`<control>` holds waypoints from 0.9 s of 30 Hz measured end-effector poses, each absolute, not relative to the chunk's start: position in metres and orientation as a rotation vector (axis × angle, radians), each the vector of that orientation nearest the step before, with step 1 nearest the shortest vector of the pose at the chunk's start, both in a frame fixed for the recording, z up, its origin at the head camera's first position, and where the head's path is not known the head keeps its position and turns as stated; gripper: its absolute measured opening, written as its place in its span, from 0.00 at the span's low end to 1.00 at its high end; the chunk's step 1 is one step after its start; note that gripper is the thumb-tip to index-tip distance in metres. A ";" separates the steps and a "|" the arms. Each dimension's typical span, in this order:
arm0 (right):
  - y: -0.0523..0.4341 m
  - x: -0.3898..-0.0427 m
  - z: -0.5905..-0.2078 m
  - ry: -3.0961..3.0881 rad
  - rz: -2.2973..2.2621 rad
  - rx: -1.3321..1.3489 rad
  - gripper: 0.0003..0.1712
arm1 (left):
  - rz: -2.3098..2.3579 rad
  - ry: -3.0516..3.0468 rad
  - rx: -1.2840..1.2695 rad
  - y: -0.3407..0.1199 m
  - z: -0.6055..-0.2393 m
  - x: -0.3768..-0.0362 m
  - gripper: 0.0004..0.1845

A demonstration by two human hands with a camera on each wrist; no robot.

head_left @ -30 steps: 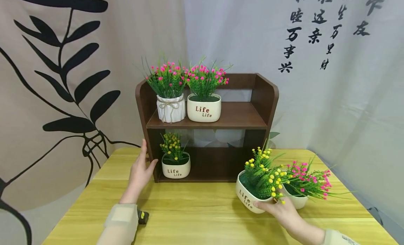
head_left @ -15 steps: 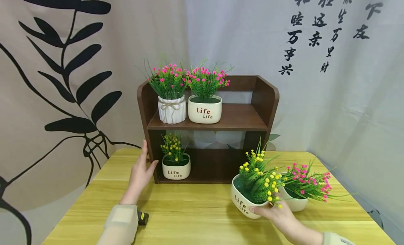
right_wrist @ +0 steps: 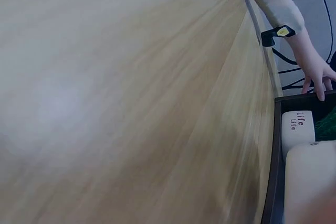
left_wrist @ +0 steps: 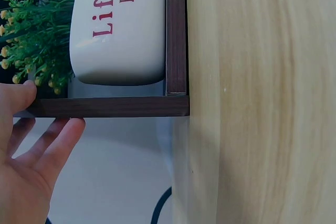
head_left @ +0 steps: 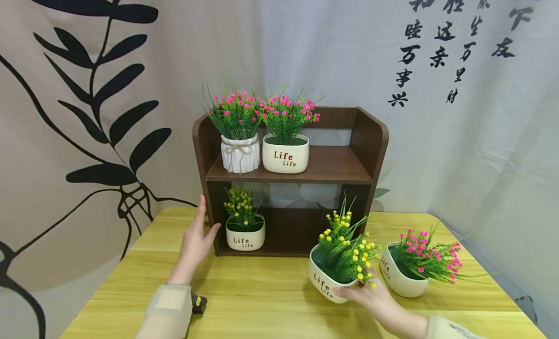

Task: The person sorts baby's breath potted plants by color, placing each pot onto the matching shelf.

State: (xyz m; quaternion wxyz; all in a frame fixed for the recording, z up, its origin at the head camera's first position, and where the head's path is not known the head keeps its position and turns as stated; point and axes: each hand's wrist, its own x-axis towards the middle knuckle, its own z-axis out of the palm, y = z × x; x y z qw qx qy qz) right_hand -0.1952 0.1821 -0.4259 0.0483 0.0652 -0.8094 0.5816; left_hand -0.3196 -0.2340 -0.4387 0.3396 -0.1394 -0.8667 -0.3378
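Observation:
My right hand grips a cream "Life" pot of yellow flowers by its right side, thumb on the front. The pot tilts leftward, held above the table before the lower right of a brown two-tier shelf. In the right wrist view, this pot fills the lower right corner. My left hand holds the shelf's left side panel, thumb inside and fingers outside. Another yellow-flowered pot stands at the lower tier's left end.
On the upper tier stand a white pleated pot tied with twine and a cream "Life" pot, both with pink flowers. A pink-flowered pot rests on the wooden table to the right. A printed curtain hangs behind.
My right hand has carried the yellow-flowered pot leftward, away from the pink-flowered pot on the table, whose front now shows. My left hand stays at the shelf's side. The view has shifted slightly.

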 end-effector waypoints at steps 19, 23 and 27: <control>0.153 -0.243 -0.442 -2.494 1.849 0.301 0.43 | -0.889 -2.270 -0.356 -0.235 -0.437 -0.320 0.51; 0.146 -0.255 -0.445 -2.448 1.904 0.382 0.45 | -0.897 -2.283 -0.348 -0.235 -0.436 -0.320 0.50; 0.141 -0.265 -0.448 -2.420 1.955 0.438 0.47 | -0.912 -2.304 -0.341 -0.235 -0.436 -0.319 0.51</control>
